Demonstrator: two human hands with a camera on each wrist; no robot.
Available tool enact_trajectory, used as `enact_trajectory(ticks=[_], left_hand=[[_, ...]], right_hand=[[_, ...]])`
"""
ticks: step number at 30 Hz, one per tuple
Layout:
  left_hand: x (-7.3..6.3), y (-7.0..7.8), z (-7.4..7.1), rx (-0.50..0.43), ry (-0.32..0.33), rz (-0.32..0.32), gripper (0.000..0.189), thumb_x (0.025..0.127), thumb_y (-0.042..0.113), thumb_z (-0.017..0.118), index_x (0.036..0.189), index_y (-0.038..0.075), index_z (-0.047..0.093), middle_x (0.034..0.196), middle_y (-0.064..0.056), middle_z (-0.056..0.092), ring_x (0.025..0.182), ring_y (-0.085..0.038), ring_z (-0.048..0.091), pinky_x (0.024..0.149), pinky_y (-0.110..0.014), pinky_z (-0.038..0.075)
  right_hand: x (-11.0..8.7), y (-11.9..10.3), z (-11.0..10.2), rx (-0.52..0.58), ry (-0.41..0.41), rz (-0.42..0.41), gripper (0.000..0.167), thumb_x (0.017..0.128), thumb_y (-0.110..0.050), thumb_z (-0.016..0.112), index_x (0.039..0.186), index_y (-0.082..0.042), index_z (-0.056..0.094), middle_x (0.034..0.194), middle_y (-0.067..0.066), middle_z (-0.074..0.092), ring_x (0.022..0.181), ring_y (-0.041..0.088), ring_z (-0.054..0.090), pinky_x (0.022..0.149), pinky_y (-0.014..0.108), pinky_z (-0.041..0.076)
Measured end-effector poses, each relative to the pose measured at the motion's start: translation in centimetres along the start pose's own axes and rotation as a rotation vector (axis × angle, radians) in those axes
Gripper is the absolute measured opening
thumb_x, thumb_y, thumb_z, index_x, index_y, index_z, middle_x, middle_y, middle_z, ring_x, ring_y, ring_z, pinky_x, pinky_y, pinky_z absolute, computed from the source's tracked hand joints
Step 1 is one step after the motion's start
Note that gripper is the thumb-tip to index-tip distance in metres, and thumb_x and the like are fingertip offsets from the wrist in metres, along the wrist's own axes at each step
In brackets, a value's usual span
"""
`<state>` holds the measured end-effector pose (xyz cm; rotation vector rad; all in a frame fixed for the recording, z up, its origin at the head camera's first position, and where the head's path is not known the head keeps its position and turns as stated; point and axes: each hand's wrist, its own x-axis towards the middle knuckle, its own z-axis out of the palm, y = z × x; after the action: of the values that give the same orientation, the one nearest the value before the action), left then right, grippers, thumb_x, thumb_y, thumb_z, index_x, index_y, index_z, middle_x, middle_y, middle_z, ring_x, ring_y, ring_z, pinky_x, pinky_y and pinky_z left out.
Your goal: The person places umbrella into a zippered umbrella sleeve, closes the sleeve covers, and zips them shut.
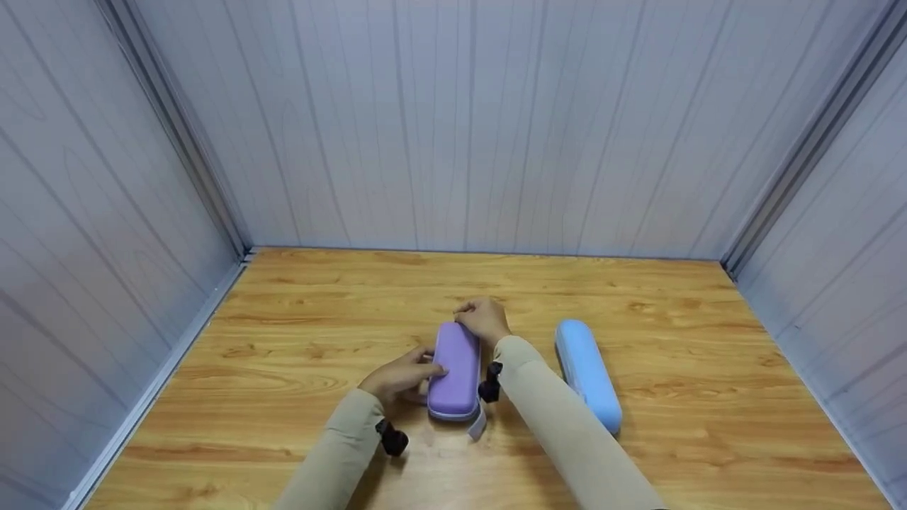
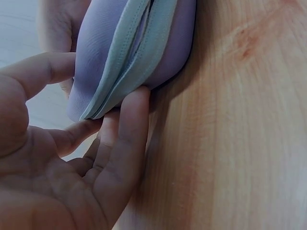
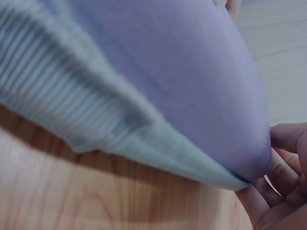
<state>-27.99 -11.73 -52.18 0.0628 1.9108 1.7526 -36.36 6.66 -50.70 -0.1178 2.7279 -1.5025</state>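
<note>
Left hand (image 1: 398, 377) grips the purple case (image 1: 459, 365), right hand (image 1: 483, 319) pinches its far end; seemingly zipper (image 2: 141, 62) work, calling next for a steady left hold.

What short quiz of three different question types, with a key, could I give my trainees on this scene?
1. Multiple choice: In the head view, where does the blue case lie from the purple case?
A) to its left
B) to its right
C) on top of it

2. True or false: The left hand touches the purple case.

3. Fill in, near or far: In the head view, the right hand is at the ____ end of the purple case.

Key: 1. B; 2. True; 3. far
</note>
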Motion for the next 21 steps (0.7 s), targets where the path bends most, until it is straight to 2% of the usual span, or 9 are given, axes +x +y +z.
enact_trajectory(ticks=[8,21], left_hand=[[-0.08,0.04,-0.20,0.035,-0.008,-0.022,0.060,0.091,0.018,0.065,0.144,0.003,0.040,0.136,-0.022,0.050,0.117,-0.034,0.057,0.081,-0.047,0.058],[0.08,-0.02,-0.11,-0.001,-0.011,-0.026,0.056,0.092,0.016,0.065,0.141,0.004,0.042,0.132,-0.021,0.053,0.112,-0.033,0.060,0.084,-0.049,0.057]], right_hand=[[0.05,-0.37,0.25,-0.067,0.016,-0.014,0.010,0.089,-0.011,0.074,0.095,-0.005,0.080,0.091,0.006,0.075,0.092,0.026,0.067,0.081,0.036,0.055],[0.00,-0.78,0.54,-0.066,0.015,-0.013,0.011,0.089,-0.008,0.072,0.095,-0.003,0.079,0.094,0.009,0.074,0.093,0.027,0.066,0.081,0.038,0.055]])
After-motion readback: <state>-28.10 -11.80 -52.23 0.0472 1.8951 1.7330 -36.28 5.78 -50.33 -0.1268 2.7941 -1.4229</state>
